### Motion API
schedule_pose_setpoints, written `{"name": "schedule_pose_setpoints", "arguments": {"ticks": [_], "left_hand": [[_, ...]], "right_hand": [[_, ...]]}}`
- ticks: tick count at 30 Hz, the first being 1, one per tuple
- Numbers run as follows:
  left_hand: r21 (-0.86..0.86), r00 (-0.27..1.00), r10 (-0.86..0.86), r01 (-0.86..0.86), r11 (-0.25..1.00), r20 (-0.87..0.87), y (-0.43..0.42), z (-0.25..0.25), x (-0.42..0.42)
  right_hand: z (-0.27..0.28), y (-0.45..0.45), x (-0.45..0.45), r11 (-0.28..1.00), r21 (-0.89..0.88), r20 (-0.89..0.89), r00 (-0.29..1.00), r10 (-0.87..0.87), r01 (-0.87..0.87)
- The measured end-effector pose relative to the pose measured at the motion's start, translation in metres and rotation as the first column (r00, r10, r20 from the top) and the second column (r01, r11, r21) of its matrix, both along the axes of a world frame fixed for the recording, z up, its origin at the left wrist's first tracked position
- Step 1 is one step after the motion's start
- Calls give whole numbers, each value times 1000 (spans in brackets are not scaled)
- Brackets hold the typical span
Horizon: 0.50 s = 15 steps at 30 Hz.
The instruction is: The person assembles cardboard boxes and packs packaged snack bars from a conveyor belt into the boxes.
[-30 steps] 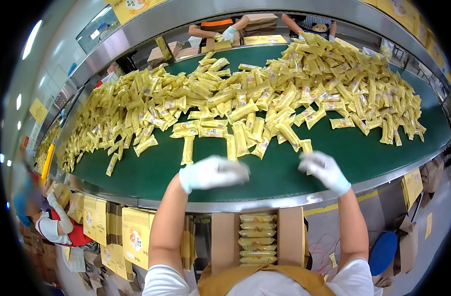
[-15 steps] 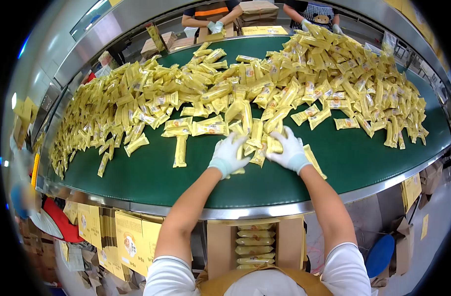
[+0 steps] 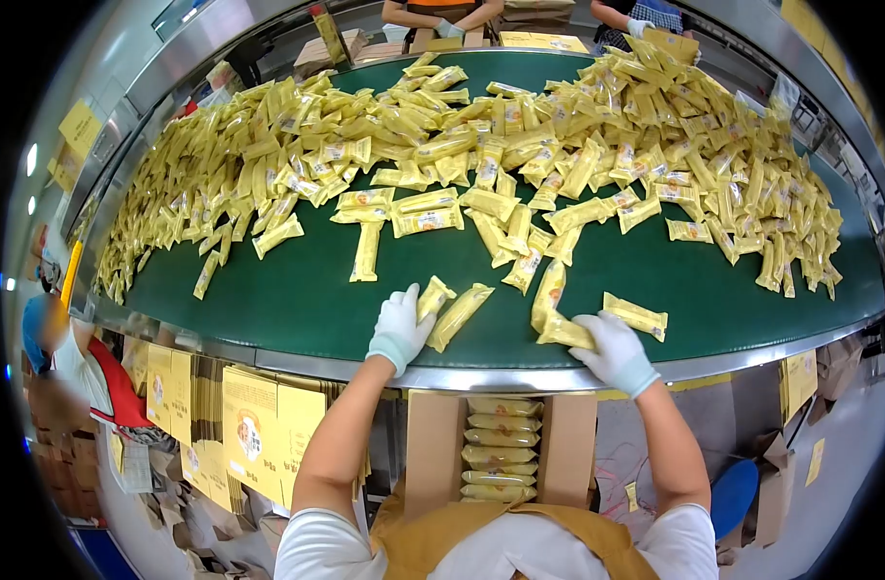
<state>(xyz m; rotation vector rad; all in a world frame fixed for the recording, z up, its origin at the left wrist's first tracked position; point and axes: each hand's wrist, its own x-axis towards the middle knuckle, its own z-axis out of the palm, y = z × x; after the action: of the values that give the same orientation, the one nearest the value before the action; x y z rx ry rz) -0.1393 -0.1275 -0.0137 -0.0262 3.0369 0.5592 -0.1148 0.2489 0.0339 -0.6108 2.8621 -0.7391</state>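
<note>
A: Where are the person's hands?

B: Both are over the near part of the green-topped bench (image 3: 723, 309), well apart. The left hand (image 3: 400, 327) is gloved in white and has its fingers and thumb around the near end of a short yellow packet (image 3: 436, 298).

A: And anything beside that?

B: A second, slanted packet (image 3: 460, 317) lies just to the right of it, outside the grasp.

A: What about the right hand (image 3: 612, 348)?

B: Gloved too, and grasping the right end of a sideways packet (image 3: 565, 333), whose other end points towards the left hand. A steeply tilted packet (image 3: 549, 293) meets it there, at least as seen from above. Just beyond the fingers, a loose packet (image 3: 636, 317) lies on the green top; whether the glove touches it, one cannot tell.

A: Where are the rest?

B: A broad heap of packets (image 3: 655, 116) spreads across the bench, highest at the far right, with a few strays along its near edge.

A: And closer to the body?

B: Below the bench's near edge stands an open cardboard box (image 3: 436, 449), flaps out to either side, with a row of packets (image 3: 501, 438) inside. Left of it are stacked yellow cartons (image 3: 254, 430); off to the right, a blue stool (image 3: 737, 498).

A: Anyone else there?

B: A co-worker in a red apron (image 3: 121, 387) at the far left, and across the bench, a co-worker's gloved hands (image 3: 449, 29) close together.
</note>
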Motion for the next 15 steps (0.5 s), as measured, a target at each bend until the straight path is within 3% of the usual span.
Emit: {"name": "schedule_pose_setpoints", "arguments": {"ticks": [3, 4, 6, 7, 10, 11, 15], "left_hand": [[181, 988, 125, -108, 978, -87, 1, 18, -6], [196, 991, 80, -57, 979, -110, 5, 28, -7], [222, 988, -11, 46, 974, -156, 16, 42, -9], [235, 987, -21, 58, 970, -157, 29, 43, -8], [63, 977, -127, 117, 991, 171, 68, 45, -3], [-29, 987, -113, 117, 993, 113, 72, 28, -3], [-104, 968, -146, 170, 980, 206, 63, 27, -7]], "right_hand": [[13, 31, -1, 981, -130, -135, 977, -164, 146], [20, 39, -5, 963, -161, -179, 953, -243, 215], [14, 60, -18, 926, -175, -92, 931, -353, 334], [1, 71, -25, 935, -136, -81, 937, -340, 328], [-27, 69, -34, 939, -9, -38, 938, -345, 345], [-27, 71, -37, 941, -2, 4, 941, -339, 339], [-18, 65, -31, 953, 163, 6, 966, -259, 255]]}}
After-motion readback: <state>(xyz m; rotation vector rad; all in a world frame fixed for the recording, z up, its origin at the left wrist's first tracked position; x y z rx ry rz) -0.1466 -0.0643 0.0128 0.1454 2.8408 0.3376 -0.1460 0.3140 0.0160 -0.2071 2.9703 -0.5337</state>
